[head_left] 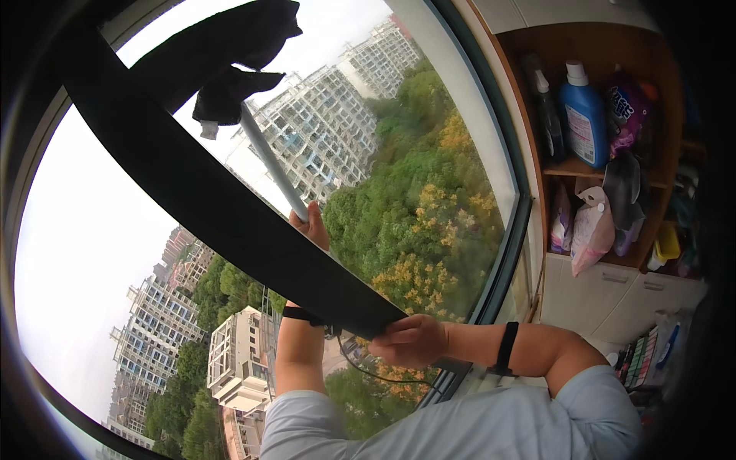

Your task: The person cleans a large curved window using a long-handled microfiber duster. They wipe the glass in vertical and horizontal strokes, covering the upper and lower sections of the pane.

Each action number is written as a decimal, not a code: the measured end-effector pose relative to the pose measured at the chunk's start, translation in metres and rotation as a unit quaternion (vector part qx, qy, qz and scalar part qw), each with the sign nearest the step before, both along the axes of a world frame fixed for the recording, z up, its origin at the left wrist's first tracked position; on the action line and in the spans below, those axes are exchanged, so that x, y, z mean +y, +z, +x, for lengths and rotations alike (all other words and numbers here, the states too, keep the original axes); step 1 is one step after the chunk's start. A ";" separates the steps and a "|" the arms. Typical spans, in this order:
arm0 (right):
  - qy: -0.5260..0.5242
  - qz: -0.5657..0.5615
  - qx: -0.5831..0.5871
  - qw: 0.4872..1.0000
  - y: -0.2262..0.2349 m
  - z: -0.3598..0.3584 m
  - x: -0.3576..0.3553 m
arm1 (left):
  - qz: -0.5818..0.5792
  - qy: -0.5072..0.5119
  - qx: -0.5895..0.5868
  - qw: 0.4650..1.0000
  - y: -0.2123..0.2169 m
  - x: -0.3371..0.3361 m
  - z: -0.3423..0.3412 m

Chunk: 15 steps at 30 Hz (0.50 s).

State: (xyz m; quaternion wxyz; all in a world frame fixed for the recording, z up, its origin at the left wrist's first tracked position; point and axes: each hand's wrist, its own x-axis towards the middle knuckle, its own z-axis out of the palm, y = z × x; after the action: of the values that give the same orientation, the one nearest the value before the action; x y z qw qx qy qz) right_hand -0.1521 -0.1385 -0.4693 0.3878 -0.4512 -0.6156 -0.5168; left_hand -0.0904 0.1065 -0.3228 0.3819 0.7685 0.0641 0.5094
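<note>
Left hand (313, 224) is raised against the window glass (399, 184), partly hidden behind the dark window frame (222, 207). It is closed around the lower end of a pale pole (270, 161). The pole runs up and left to a black cloth (230, 54) bunched at its top, high on the pane near the frame.

Right hand (410, 340) is lower, fingers curled over the near end of the frame and gripping it as a brace. Both wrists carry black bands; a thin cable hangs below the left one.

Handling, as judged: pole looks light and stiff, a smooth tube that could be slippery in a bare palm. The cloth is soft and limp, and it makes the far end top-heavy. Held at the very end, the pole gives long leverage, so the head probably wobbles. A hold further up the tube would give steadier control. Glass is hard and fragile, so pressure should go through the cloth, not the pole tip.

Edges and room: the frame crosses the view diagonally just beside the pole and limits sweep to the left. The pane right of the pole is open up to the curved side frame. A wooden shelf (606, 165) with bottles (584, 115) and bags stands well apart on the right, clear of the pole.
</note>
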 end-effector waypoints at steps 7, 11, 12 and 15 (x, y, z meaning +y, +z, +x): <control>0.081 -0.002 0.023 0.996 -0.007 0.003 0.004 | 0.039 0.059 0.180 0.981 -0.255 -0.014 -0.138; 0.089 0.002 0.019 0.996 -0.008 0.003 0.004 | 0.032 0.065 0.213 0.974 -0.303 0.007 -0.179; 0.089 -0.002 0.012 0.996 -0.008 0.003 0.004 | 0.036 0.092 0.265 0.959 -0.307 0.016 -0.183; 0.078 0.009 0.005 0.997 -0.004 0.002 0.003 | 0.124 0.153 0.338 0.920 -0.305 0.042 -0.185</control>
State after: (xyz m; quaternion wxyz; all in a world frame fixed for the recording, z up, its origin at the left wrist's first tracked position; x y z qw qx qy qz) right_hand -0.1498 -0.1353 -0.4736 0.4338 -0.4009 -0.6420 -0.4887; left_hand -0.2758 0.1489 -0.6279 0.1563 0.9172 0.2421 0.2751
